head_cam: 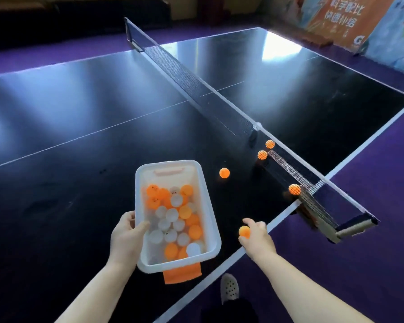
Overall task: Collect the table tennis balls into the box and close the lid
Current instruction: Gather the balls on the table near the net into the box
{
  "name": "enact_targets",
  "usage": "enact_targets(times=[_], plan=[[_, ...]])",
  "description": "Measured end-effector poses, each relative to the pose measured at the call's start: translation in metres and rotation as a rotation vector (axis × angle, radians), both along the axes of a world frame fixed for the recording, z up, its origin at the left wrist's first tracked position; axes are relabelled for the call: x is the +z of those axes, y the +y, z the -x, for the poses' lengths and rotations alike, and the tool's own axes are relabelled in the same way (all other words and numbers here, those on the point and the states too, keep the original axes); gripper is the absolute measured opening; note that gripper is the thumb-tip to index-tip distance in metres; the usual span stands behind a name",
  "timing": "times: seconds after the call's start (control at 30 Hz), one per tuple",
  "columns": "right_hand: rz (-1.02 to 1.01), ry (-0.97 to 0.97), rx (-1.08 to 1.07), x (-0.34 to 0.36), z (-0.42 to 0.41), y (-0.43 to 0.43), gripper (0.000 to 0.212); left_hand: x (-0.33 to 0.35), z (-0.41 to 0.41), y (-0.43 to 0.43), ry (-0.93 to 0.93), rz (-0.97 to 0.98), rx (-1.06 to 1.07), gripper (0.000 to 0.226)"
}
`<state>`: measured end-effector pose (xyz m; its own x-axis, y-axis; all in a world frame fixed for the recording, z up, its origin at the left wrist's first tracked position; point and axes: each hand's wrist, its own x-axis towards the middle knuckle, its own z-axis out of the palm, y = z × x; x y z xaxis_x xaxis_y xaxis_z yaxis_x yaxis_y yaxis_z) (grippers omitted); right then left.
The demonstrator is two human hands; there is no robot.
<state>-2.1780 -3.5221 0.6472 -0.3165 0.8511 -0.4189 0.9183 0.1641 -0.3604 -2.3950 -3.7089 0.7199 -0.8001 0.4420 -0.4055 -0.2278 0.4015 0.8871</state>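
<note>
Both hands are busy: the left hand (126,231) grips the left rim of the translucent white plastic box (180,261), thumb hooked inside, while the right hand (257,234) pinches a single orange table tennis ball (244,231) just right of the box, above the near edge of the dark glossy surface (68,183). The box already holds a deep heap of orange and white balls (173,220), so a ball dropped from any height could bounce off that heap and out again. Held by one rim only, the box may also tilt and spill; whether its base rests on the surface I cannot tell. An orange latch flap (182,273) hangs at its near end, but no lid is in view. Further out, one loose orange ball (224,172) lies in the open and three more (262,155) sit against the black mesh net (196,82); the nearest of these (294,189) is close to the edge, and a careless reach could knock it onto the purple floor (371,206).
</note>
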Motion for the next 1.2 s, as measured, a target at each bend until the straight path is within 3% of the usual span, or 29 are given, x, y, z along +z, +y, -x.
enact_targets(times=[0.07,0.17,0.27,0.33,0.4,0.47,0.6,0.7,0.77,0.87,1.07,1.2], plan=[[0.043,-0.105,0.132,-0.012,0.002,0.023,0.039,0.001,-0.006,0.021,-0.008,0.012,0.08,0.015],[0.125,-0.051,0.196,-0.013,0.005,0.061,0.026,0.004,-0.014,0.051,-0.007,0.039,0.191,0.017],[0.14,0.251,0.148,0.008,0.023,0.108,0.027,0.004,-0.021,0.075,0.001,0.07,0.273,0.017],[0.032,0.492,0.149,0.031,0.046,0.131,0.027,0.002,-0.025,0.089,0.004,0.083,0.325,0.017],[-0.054,0.71,0.194,0.053,0.073,0.139,0.024,0.0,-0.028,0.101,0.004,0.087,0.367,0.018],[0.008,0.86,0.291,0.072,0.095,0.133,0.026,0.0,-0.031,0.109,-0.015,0.097,0.399,0.018],[0.169,0.921,0.597,0.088,0.118,0.117,0.029,0.001,-0.032,0.12,-0.04,0.085,0.437,0.02],[0.089,0.943,0.505,0.076,0.128,0.133,0.018,0.003,-0.027,0.122,-0.021,0.083,0.444,0.022],[0.036,0.871,0.323,0.06,0.133,0.156,0.016,0.003,-0.023,0.123,-0.015,0.082,0.442,0.022],[-0.057,0.591,0.209,0.035,0.137,0.187,0.019,0.001,-0.012,0.121,-0.01,0.072,0.441,0.022],[-0.014,-0.026,0.511,0.0,0.142,0.202,0.045,-0.009,0.01,0.119,-0.022,0.064,0.451,0.022],[0.048,-0.148,0.557,-0.016,0.137,0.191,0.048,-0.013,0.026,0.117,-0.033,0.06,0.423,0.023]])
